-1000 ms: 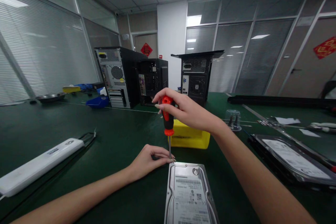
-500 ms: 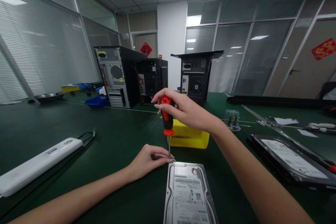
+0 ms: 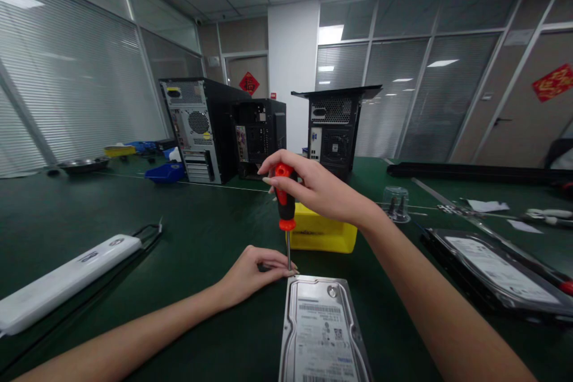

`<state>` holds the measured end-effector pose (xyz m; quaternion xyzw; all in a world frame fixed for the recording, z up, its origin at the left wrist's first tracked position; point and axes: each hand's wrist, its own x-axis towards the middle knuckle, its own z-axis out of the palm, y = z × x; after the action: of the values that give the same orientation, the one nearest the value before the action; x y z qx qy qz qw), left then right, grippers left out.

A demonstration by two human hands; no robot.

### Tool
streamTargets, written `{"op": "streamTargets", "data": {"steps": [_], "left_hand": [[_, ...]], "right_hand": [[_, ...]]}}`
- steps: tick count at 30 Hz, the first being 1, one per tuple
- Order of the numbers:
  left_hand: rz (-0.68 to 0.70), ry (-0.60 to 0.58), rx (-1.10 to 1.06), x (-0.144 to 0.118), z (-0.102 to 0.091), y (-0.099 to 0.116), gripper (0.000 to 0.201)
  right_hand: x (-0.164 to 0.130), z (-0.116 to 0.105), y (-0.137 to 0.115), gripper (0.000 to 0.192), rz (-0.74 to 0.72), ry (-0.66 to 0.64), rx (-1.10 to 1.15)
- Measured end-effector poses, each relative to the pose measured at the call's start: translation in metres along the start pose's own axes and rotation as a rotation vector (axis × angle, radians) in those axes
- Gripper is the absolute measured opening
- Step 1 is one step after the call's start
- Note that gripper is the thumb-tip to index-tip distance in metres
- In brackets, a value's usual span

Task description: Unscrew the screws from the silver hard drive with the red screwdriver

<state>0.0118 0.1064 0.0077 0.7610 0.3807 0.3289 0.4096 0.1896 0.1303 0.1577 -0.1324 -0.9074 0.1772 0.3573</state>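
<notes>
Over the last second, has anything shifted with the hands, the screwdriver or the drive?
Almost nothing. The right hand still grips the screwdriver upright by its red handle, tip at the far left corner of the hard drive. The left hand still pinches the shaft near the tip. Both sit a touch higher in the picture than a second ago, as do the yellow box and everything else, so the camera seems to have tipped slightly.

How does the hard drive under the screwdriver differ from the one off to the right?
The near hard drive lies bare on the green table, its far corner under the screwdriver. The right hard drive sits on a black tray, untouched. Both lie flat, label up, with silver tops.
</notes>
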Motion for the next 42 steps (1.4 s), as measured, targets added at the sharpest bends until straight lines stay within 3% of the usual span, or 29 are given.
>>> {"op": "streamTargets", "data": {"steps": [26,35,42], "left_hand": [[-0.066,-0.036,-0.096,0.002,-0.002,-0.003,0.025],[-0.024,-0.015,0.008,-0.001,0.001,-0.002,0.020],[-0.067,-0.083,-0.144,0.002,-0.004,-0.007,0.033]], "right_hand": [[-0.002,-0.001,0.008,0.021,-0.008,0.056,0.061],[-0.006,-0.005,0.003,0.031,0.057,-0.094,0.134],[-0.005,-0.006,0.004,0.027,0.000,-0.010,0.018]]}}
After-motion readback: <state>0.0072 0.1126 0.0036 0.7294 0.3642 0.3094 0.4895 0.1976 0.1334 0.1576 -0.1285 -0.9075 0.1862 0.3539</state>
